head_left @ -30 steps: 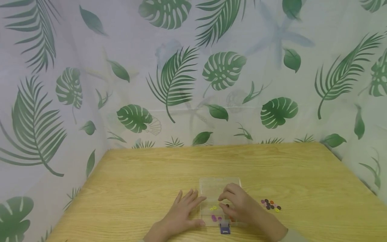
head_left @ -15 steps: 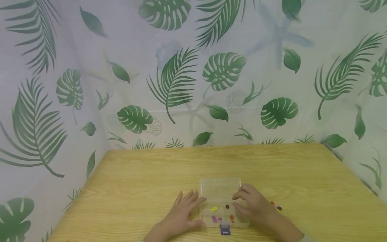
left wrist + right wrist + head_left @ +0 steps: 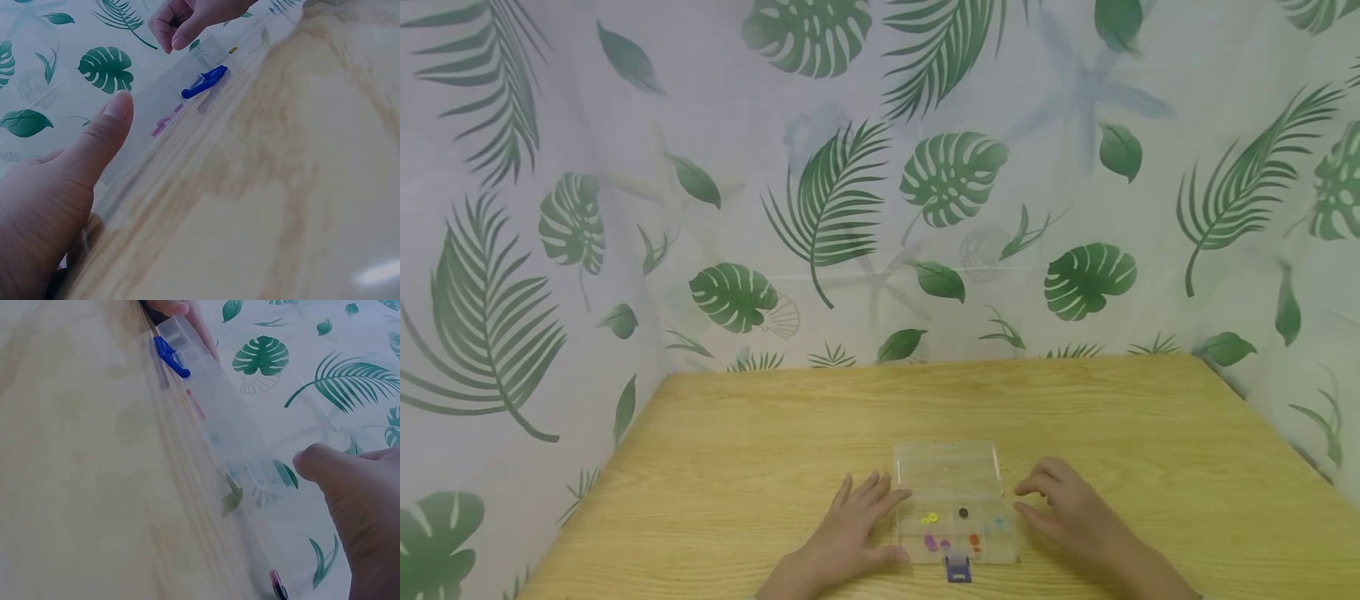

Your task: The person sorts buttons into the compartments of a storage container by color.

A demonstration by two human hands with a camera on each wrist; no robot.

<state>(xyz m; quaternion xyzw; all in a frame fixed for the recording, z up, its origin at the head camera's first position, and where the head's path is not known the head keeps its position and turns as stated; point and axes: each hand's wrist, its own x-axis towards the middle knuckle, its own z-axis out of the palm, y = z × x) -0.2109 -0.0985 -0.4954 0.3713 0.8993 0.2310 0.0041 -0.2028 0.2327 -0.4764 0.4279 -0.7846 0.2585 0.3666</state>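
Observation:
A clear plastic compartment box (image 3: 1017,557) lies on the table with its lid (image 3: 947,468) folded back and a blue latch (image 3: 958,569) at the front. Separate compartments hold small round button-like pieces: yellow (image 3: 932,518), dark (image 3: 963,513), light blue (image 3: 999,523), purple (image 3: 932,543) and orange (image 3: 975,540). At the box's left side my left hand (image 3: 853,529) rests with spread fingers, the index and thumb reaching its edge. My right hand (image 3: 1067,512) hovers just right of the box, fingers loosely bent, thumb and index apart with nothing visible between them.
Some loose pieces (image 3: 278,584) lie on the table right of the box, seen in the right wrist view; in the head view my right hand hides them. A leaf-patterned cloth (image 3: 850,208) hangs behind the wooden table (image 3: 760,433).
My right hand has moved right, from above the box to beside it, uncovering the right compartments and covering the loose pieces. The left hand has stayed in place.

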